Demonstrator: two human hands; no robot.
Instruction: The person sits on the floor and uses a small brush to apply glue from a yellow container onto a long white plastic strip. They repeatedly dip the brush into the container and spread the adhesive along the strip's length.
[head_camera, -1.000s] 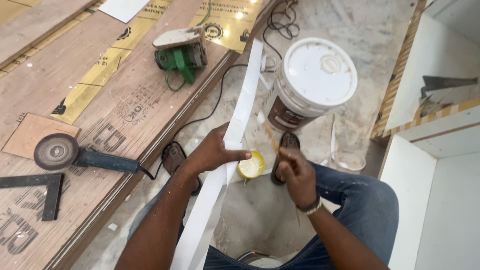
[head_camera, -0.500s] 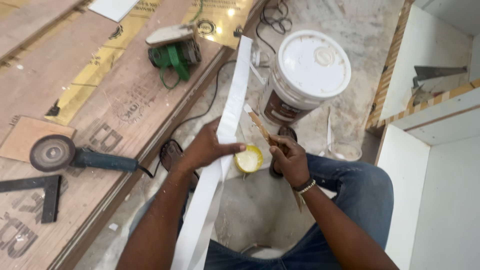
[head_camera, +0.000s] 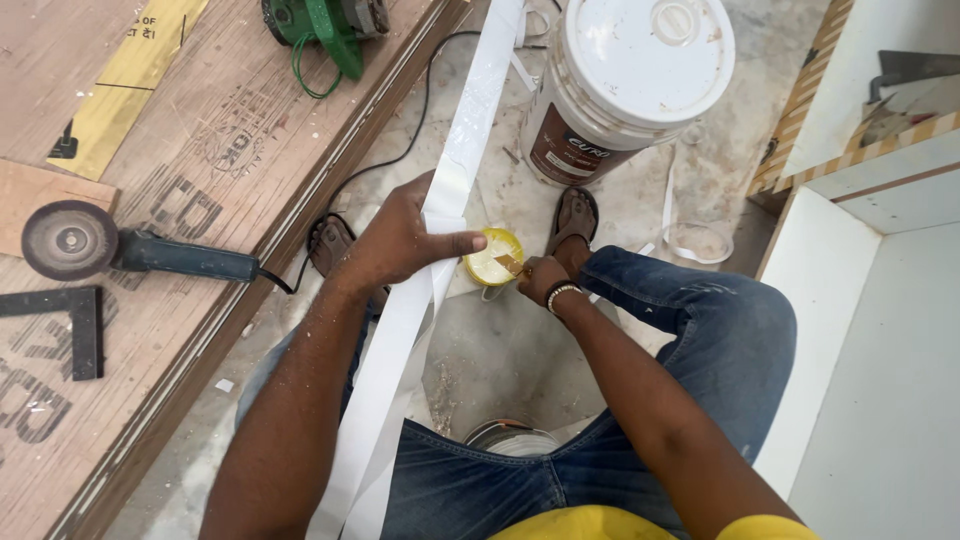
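My left hand (head_camera: 405, 243) grips a long white strip (head_camera: 470, 140) that runs from my lap up toward the top of the view. My right hand (head_camera: 541, 279) is closed on a small brown stick (head_camera: 510, 264) whose tip dips into a little yellow tub (head_camera: 492, 260) of pale paste on the floor. The tub sits just right of the strip, between my two sandalled feet. A large white lidded bucket (head_camera: 630, 80) stands beyond the tub.
Plywood sheets (head_camera: 200, 150) lie at the left, carrying an angle grinder (head_camera: 130, 250), a green power tool (head_camera: 325, 25) and a black square (head_camera: 70, 325). A black cable (head_camera: 400, 150) crosses the stone floor. White cabinet panels (head_camera: 880, 330) stand at the right. A loose white strip coil (head_camera: 700, 240) lies nearby.
My right hand has dropped from above the tub down to it, bringing the stick tip into the paste. The view has moved closer. My left hand keeps its hold on the strip.
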